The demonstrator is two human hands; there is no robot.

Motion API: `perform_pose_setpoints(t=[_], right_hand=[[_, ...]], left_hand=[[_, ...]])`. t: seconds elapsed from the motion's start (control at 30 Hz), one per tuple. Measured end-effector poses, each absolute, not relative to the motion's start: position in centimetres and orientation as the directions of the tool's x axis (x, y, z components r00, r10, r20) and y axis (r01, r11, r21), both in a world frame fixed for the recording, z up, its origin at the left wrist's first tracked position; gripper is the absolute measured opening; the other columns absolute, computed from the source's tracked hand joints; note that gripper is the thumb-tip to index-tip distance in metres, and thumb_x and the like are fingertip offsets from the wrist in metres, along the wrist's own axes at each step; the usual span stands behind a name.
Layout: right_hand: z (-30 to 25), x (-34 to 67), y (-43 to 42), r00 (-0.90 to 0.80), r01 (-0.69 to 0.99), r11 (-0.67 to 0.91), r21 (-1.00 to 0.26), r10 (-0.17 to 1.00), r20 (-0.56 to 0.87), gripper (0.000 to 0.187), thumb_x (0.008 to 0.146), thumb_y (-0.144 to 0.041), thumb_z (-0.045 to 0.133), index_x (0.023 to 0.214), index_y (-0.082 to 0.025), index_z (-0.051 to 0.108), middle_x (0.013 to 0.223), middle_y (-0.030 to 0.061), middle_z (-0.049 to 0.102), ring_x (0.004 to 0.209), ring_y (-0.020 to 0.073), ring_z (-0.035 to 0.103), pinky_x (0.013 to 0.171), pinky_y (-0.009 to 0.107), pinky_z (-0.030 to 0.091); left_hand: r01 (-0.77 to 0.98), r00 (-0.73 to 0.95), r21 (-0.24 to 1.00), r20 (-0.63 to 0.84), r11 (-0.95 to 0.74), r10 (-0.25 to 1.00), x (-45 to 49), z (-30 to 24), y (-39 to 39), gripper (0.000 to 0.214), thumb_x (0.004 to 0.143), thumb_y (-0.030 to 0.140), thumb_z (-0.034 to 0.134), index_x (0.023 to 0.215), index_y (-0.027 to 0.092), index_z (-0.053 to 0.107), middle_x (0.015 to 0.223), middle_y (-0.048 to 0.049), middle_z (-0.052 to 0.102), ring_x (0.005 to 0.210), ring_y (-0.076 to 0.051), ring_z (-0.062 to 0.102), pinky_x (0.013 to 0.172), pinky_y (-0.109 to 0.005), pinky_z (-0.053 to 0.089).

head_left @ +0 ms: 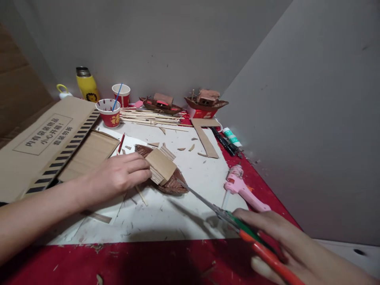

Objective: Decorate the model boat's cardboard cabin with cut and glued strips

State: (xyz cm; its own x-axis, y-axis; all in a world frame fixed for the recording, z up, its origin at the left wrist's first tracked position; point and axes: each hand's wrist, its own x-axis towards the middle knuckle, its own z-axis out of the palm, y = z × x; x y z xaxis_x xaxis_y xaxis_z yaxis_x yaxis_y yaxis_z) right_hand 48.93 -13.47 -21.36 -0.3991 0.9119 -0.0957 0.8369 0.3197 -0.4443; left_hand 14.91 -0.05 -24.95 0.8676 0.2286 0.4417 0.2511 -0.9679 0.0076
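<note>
A small brown model boat [175,186] lies on the white sheet in front of me, with a tan cardboard cabin roof [162,164] on it. Curled at the boat's left side, my left hand [121,174] grips the cabin's edge; its fingertips are partly hidden. My right hand [276,237] is closed around the handles of a pair of scissors [219,211] with orange and green grips. The blade tips reach the boat's near right end. Whether they touch it, I cannot tell.
Left is a large cardboard box [44,142]. Behind stand a yellow bottle [87,86], paper cups [110,118], wooden sticks [151,116] and two finished-looking model boats [162,103]. A pink glue gun [246,192] and black markers [222,141] lie right. Cardboard scraps [206,140] are scattered about.
</note>
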Motion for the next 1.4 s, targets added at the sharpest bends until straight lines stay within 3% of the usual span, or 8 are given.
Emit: perform_pose_setpoints(t=[0.1, 0.17, 0.37, 0.63, 0.9, 1.03, 1.23, 1.4], right_hand=[[-20.8, 47.9, -12.8, -0.541, 0.804, 0.514, -0.298, 0.841, -0.009, 0.033, 0.092, -0.049, 0.048, 0.073, -0.023, 0.059, 0.062, 0.0027, 0.064, 0.05, 0.0162, 0.058, 0.049, 0.026, 0.049], [-21.1, 47.8, -12.2, -0.575, 0.796, 0.567, -0.215, 0.818, 0.027, 0.032, 0.093, -0.047, 0.047, 0.074, -0.023, 0.056, 0.058, 0.0012, 0.06, 0.046, 0.0158, 0.054, 0.045, 0.027, 0.044], [-22.3, 48.6, -10.9, -0.617, 0.785, 0.618, 0.031, 0.779, 0.113, 0.027, 0.095, -0.042, 0.043, 0.093, -0.017, 0.054, 0.06, 0.0021, 0.06, 0.046, 0.0172, 0.055, 0.043, 0.028, 0.04], [-23.0, 48.1, -10.3, -0.637, 0.769, 0.58, 0.269, 0.729, 0.25, 0.037, 0.097, -0.048, 0.037, 0.087, -0.016, 0.054, 0.065, 0.0088, 0.062, 0.055, 0.0208, 0.057, 0.051, 0.031, 0.041], [-24.6, 48.0, -9.8, -0.642, 0.761, 0.535, 0.368, 0.703, 0.306, 0.043, 0.096, -0.053, 0.041, 0.088, -0.014, 0.058, 0.063, 0.0054, 0.06, 0.057, 0.0199, 0.056, 0.057, 0.031, 0.038], [-24.9, 47.8, -9.4, -0.642, 0.76, 0.536, 0.367, 0.706, 0.299, 0.042, 0.095, -0.054, 0.042, 0.087, -0.016, 0.057, 0.058, 0.0016, 0.055, 0.052, 0.0183, 0.05, 0.052, 0.03, 0.032], [-25.0, 47.6, -9.4, -0.632, 0.775, 0.578, 0.254, 0.715, 0.299, 0.034, 0.096, -0.049, 0.043, 0.087, -0.018, 0.055, 0.058, -0.0009, 0.053, 0.05, 0.0151, 0.047, 0.05, 0.027, 0.03], [-25.0, 47.6, -9.4, -0.634, 0.772, 0.555, 0.309, 0.703, 0.322, 0.036, 0.095, -0.05, 0.045, 0.088, -0.017, 0.056, 0.058, 0.0004, 0.055, 0.051, 0.0163, 0.049, 0.051, 0.028, 0.031]], left_hand=[[0.226, 0.859, 0.094, 0.451, -0.97, 0.244, 15.1, -24.9, 0.5, 0.021, 0.094, 0.011, 0.046, 0.102, 0.014, 0.065, 0.097, -0.0126, 0.07, 0.091, -0.021, 0.063, 0.078, -0.032, 0.052], [0.206, 0.843, 0.158, 0.472, -0.966, 0.258, 15.4, -25.0, 0.7, 0.019, 0.093, 0.012, 0.048, 0.101, 0.015, 0.065, 0.096, -0.0111, 0.071, 0.089, -0.02, 0.062, 0.078, -0.031, 0.051], [0.232, 0.824, 0.339, 0.43, -0.912, 0.37, 16.2, -25.0, 0.9, 0.015, 0.094, 0.016, 0.049, 0.095, 0.017, 0.064, 0.083, -0.0071, 0.066, 0.081, -0.017, 0.059, 0.073, -0.028, 0.048], [0.237, 0.758, 0.392, 0.498, -0.889, 0.421, 16.5, -25.5, 0.8, 0.009, 0.092, 0.016, 0.053, 0.099, 0.017, 0.058, 0.085, -0.0056, 0.065, 0.08, -0.016, 0.061, 0.073, -0.026, 0.048], [0.246, 0.699, 0.49, 0.509, -0.836, 0.503, 16.8, -25.7, 0.4, 0.01, 0.091, 0.017, 0.056, 0.101, 0.016, 0.057, 0.087, -0.004, 0.066, 0.077, -0.013, 0.062, 0.071, -0.023, 0.048], [0.249, 0.683, 0.506, 0.513, -0.825, 0.521, 17.0, -25.7, 0.2, 0.007, 0.092, 0.017, 0.054, 0.097, 0.016, 0.058, 0.085, -0.0037, 0.066, 0.075, -0.014, 0.062, 0.069, -0.023, 0.048], [0.268, 0.661, 0.518, 0.515, -0.812, 0.546, 17.1, -25.9, 0.1, 0.011, 0.091, 0.016, 0.055, 0.101, 0.017, 0.058, 0.09, -0.0044, 0.068, 0.08, -0.015, 0.064, 0.072, -0.024, 0.049], [0.278, 0.653, 0.543, 0.498, -0.792, 0.57, 17.0, -25.8, 0.0, 0.013, 0.09, 0.017, 0.054, 0.102, 0.018, 0.059, 0.089, -0.0037, 0.068, 0.079, -0.014, 0.065, 0.073, -0.024, 0.05]])
